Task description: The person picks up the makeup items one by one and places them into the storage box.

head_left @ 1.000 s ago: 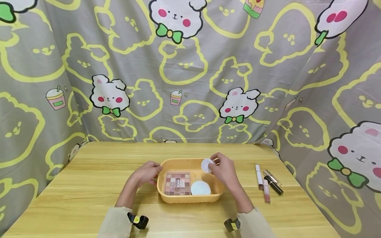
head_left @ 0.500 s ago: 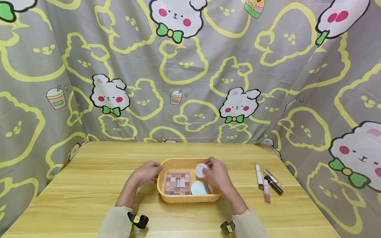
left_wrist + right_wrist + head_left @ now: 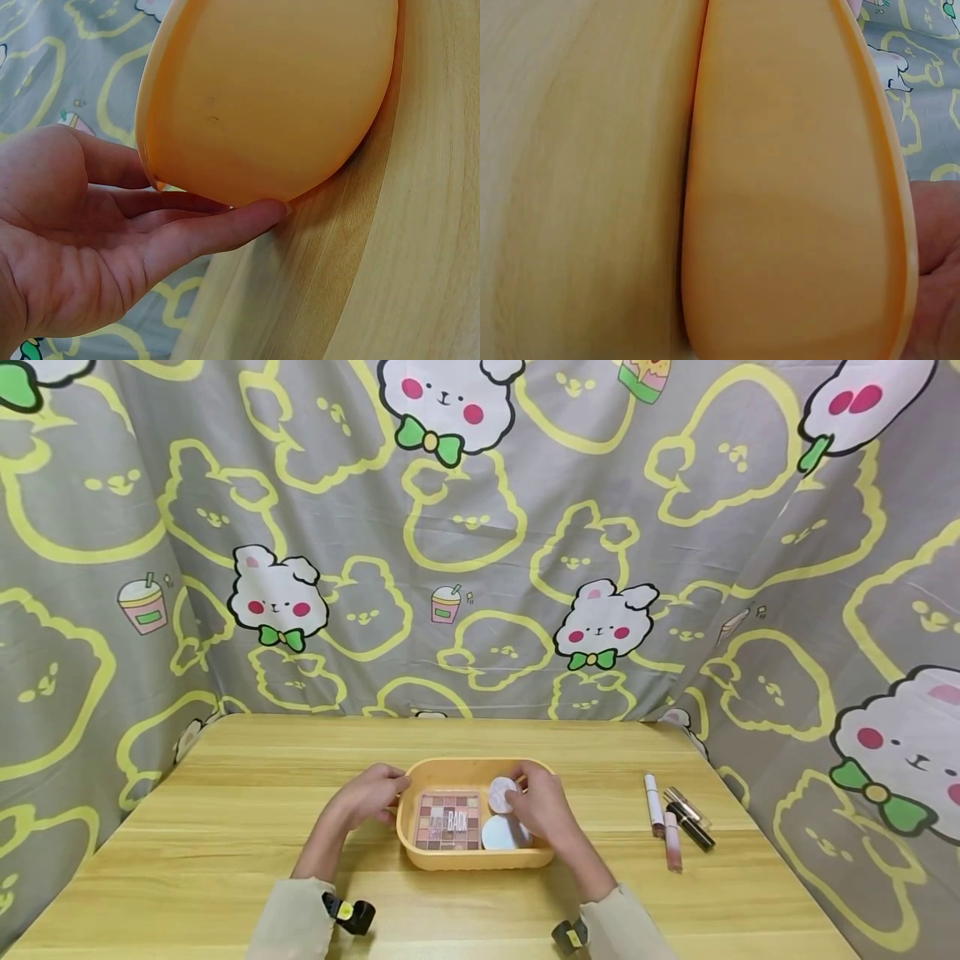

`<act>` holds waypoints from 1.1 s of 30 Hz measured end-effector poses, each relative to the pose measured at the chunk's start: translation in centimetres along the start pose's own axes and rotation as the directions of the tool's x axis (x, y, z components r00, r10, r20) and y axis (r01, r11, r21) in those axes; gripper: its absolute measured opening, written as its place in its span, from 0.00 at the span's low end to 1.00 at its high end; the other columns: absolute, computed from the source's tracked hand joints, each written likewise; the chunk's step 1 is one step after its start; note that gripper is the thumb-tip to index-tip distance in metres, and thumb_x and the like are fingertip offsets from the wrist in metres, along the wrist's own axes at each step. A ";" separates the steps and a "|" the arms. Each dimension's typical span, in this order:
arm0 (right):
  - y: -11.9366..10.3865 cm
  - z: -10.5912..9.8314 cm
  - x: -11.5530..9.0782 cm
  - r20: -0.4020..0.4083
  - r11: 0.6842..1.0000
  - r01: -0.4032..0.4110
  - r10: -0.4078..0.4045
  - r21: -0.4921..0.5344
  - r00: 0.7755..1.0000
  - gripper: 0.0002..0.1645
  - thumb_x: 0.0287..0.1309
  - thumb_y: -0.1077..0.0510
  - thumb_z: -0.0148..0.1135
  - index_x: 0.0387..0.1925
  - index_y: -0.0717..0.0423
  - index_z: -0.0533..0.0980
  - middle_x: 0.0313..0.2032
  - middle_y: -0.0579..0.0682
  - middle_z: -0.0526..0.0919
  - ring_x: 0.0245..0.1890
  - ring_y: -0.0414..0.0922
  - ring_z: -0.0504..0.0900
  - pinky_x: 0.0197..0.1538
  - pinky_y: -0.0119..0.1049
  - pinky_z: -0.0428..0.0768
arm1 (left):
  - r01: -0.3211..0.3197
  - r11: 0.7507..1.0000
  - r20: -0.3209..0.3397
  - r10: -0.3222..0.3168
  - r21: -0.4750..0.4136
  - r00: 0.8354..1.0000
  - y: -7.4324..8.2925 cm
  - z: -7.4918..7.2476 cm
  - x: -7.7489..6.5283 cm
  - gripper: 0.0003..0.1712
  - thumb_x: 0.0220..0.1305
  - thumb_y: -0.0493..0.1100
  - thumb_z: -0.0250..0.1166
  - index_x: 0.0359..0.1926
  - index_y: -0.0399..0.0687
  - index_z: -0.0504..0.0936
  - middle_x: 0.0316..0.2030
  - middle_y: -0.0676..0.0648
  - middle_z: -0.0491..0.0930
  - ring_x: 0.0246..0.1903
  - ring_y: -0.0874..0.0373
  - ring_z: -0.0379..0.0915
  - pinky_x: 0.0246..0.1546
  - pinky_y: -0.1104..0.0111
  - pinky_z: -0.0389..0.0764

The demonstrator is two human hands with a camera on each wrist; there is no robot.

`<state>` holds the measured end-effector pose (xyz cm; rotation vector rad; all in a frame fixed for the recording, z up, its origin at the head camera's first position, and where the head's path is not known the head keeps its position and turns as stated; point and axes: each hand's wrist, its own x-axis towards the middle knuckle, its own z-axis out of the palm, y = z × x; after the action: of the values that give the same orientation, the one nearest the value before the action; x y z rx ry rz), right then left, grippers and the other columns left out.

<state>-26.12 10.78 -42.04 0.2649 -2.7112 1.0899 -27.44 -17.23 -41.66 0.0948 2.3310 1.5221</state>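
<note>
An orange-yellow plastic bin (image 3: 480,860) stands on the table. My left hand (image 3: 371,795) holds its left end; in the left wrist view the thumb lies at the rim of the bin (image 3: 277,90) and the fingers reach along its outside. Over the bin's right part, my right hand (image 3: 542,802) pinches a small round white disc (image 3: 501,795) by its right edge. A larger round white disc (image 3: 504,835) lies in the bin just in front. Left of it is an eyeshadow palette (image 3: 447,821). In the right wrist view, the bin's wall hides the right hand's fingertips.
To the right of the bin lie several makeup tubes: a white one (image 3: 653,802), a pink one (image 3: 672,843), a black one (image 3: 692,828) and a gold-toned one (image 3: 686,806). A patterned curtain (image 3: 480,568) hangs behind the wooden table (image 3: 262,777).
My right hand has moved left and slightly down with the small white disc, bringing it further inside the bin, close behind the larger disc. The left hand has stayed at the bin's left end.
</note>
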 end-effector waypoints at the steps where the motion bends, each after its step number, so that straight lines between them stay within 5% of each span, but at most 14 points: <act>1: 0.0 0.0 0.0 0.000 1.000 0.000 0.000 0.000 1.000 0.06 0.53 0.67 0.68 0.34 0.60 0.81 0.33 0.52 0.84 0.32 0.43 0.80 0.36 0.37 0.80 | 0.001 1.000 0.000 -0.001 -0.002 1.000 0.0 0.0 0.0 0.23 0.78 0.41 0.47 0.61 0.26 0.75 0.49 0.38 0.82 0.44 0.52 0.81 0.35 0.60 0.86; 16: 0.0 -0.1 -0.1 0.043 0.999 -0.030 0.032 -0.036 0.999 0.08 0.55 0.66 0.63 0.38 0.64 0.80 0.32 0.53 0.83 0.32 0.46 0.79 0.36 0.38 0.79 | 0.010 1.000 0.002 -0.010 -0.009 1.000 0.1 0.0 0.0 0.23 0.79 0.41 0.46 0.61 0.26 0.75 0.49 0.38 0.82 0.43 0.52 0.82 0.34 0.61 0.86; 33: -0.2 -0.1 -0.2 0.140 0.994 -0.046 0.060 -0.101 0.988 0.17 0.58 0.63 0.59 0.47 0.69 0.81 0.42 0.60 0.86 0.45 0.54 0.83 0.50 0.49 0.83 | 0.009 0.999 0.002 -0.009 -0.032 1.000 0.1 0.1 -0.1 0.23 0.78 0.40 0.46 0.61 0.25 0.75 0.50 0.37 0.82 0.44 0.51 0.82 0.35 0.60 0.87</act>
<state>-25.92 10.71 -41.93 0.2661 -2.9045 0.9841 -27.34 -17.15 -41.57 0.0778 2.3012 1.5540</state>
